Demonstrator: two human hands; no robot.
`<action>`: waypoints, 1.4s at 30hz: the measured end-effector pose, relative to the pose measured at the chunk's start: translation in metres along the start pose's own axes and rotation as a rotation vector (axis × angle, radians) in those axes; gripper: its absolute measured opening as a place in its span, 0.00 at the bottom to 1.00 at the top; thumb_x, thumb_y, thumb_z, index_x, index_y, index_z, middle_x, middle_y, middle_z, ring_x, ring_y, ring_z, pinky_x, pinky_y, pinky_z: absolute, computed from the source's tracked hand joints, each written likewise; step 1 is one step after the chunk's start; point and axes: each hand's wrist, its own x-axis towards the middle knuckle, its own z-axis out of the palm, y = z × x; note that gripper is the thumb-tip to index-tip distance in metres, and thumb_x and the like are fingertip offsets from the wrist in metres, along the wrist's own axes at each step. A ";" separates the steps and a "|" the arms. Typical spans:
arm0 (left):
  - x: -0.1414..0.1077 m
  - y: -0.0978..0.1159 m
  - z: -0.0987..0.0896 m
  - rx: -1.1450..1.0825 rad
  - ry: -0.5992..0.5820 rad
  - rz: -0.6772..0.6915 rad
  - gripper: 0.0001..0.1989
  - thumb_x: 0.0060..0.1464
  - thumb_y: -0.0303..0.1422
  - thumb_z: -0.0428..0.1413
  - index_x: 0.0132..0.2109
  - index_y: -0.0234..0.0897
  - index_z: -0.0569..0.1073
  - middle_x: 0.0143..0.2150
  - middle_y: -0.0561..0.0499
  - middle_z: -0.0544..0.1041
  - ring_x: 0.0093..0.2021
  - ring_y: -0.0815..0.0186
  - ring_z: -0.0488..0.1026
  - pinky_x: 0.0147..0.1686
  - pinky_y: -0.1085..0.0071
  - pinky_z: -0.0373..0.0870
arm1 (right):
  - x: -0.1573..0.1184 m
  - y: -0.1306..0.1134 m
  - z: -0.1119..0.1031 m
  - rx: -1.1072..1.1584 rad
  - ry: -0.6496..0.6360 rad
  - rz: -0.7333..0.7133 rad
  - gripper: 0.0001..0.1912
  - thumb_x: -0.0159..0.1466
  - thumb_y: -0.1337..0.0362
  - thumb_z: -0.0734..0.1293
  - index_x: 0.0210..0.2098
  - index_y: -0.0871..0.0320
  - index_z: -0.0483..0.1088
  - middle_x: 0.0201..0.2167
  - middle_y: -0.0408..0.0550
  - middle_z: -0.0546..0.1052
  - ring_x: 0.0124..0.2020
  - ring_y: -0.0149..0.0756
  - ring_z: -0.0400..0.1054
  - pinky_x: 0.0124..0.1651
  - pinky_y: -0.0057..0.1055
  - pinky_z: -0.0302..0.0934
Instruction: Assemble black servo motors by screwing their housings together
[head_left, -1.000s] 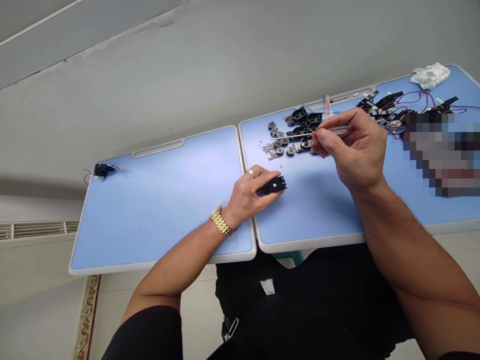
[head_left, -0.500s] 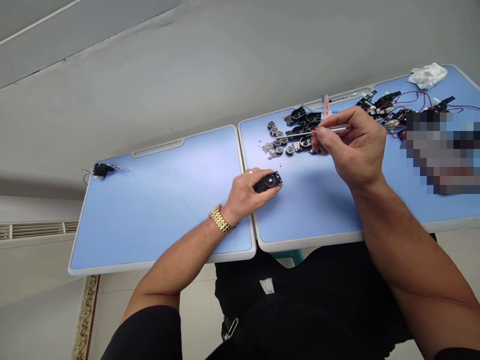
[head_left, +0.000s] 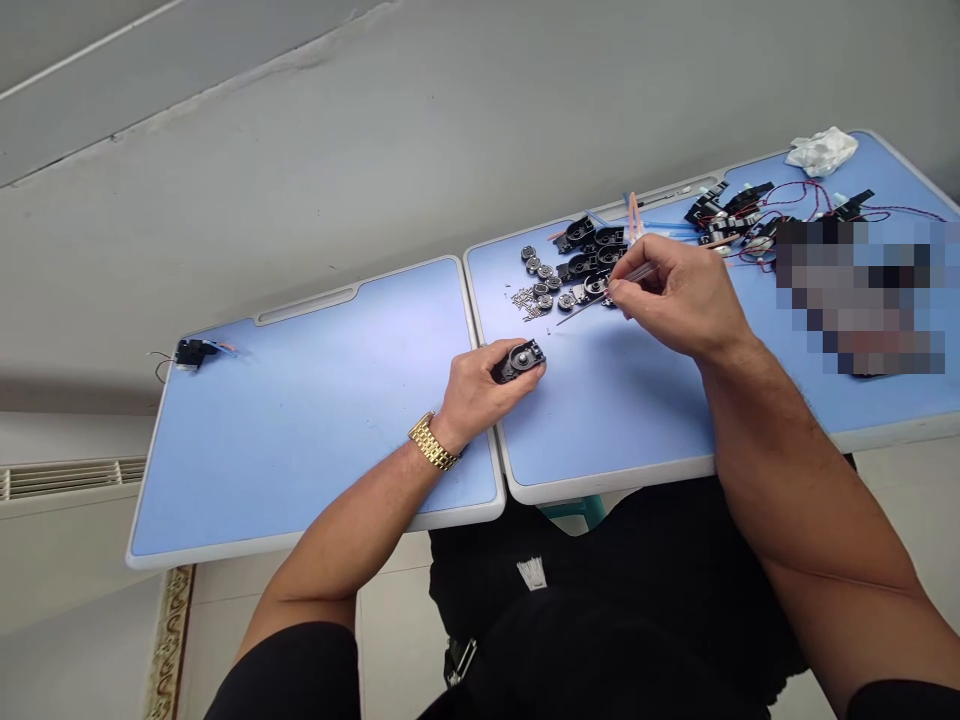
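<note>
My left hand [head_left: 476, 392] is shut around a black plastic housing [head_left: 519, 362] with a round metal centre, which faces up. My right hand [head_left: 675, 298] pinches a small screwdriver [head_left: 636, 273] with a clear handle, its thin shaft slanting down-left. The shaft tip hangs over the blue tabletop [head_left: 615, 410], close to a group of black plastic housings [head_left: 585, 250]. Round metal bearings [head_left: 544, 272] and a small pile of tiny screws [head_left: 523, 298] lie just left of that group. The hands do not touch each other.
Black parts with red and dark wires [head_left: 739, 220] lie at the back right, by a crumpled white cloth [head_left: 821, 150]. A pixelated patch [head_left: 859, 300] covers the right side. A small wired black part [head_left: 191, 352] sits at the far-left corner of the two-part table.
The left hand has turned the black housing so its round face shows more. The screwdriver has tilted, its tip dropping down-left. The whole view has shifted slightly.
</note>
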 end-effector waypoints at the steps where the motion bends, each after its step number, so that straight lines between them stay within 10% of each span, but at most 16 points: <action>1: 0.000 0.000 0.000 0.001 0.005 -0.012 0.12 0.63 0.37 0.70 0.51 0.39 0.87 0.44 0.49 0.90 0.41 0.65 0.87 0.45 0.67 0.86 | 0.000 0.001 -0.001 -0.001 -0.016 0.006 0.10 0.53 0.73 0.73 0.27 0.50 0.75 0.21 0.38 0.76 0.22 0.36 0.70 0.27 0.35 0.60; 15: 0.001 0.003 0.000 -0.002 -0.002 -0.034 0.11 0.62 0.35 0.70 0.50 0.38 0.87 0.45 0.49 0.91 0.41 0.64 0.87 0.45 0.68 0.85 | -0.002 -0.019 -0.006 -0.114 -0.207 0.154 0.04 0.56 0.67 0.72 0.30 0.51 0.75 0.25 0.43 0.78 0.28 0.41 0.73 0.35 0.41 0.65; 42: 0.001 -0.005 0.002 0.050 0.028 0.076 0.11 0.64 0.34 0.70 0.53 0.39 0.86 0.48 0.48 0.91 0.45 0.63 0.88 0.49 0.65 0.85 | -0.008 -0.025 -0.015 0.318 -0.086 0.094 0.10 0.64 0.60 0.79 0.32 0.46 0.76 0.23 0.42 0.76 0.24 0.38 0.69 0.30 0.43 0.62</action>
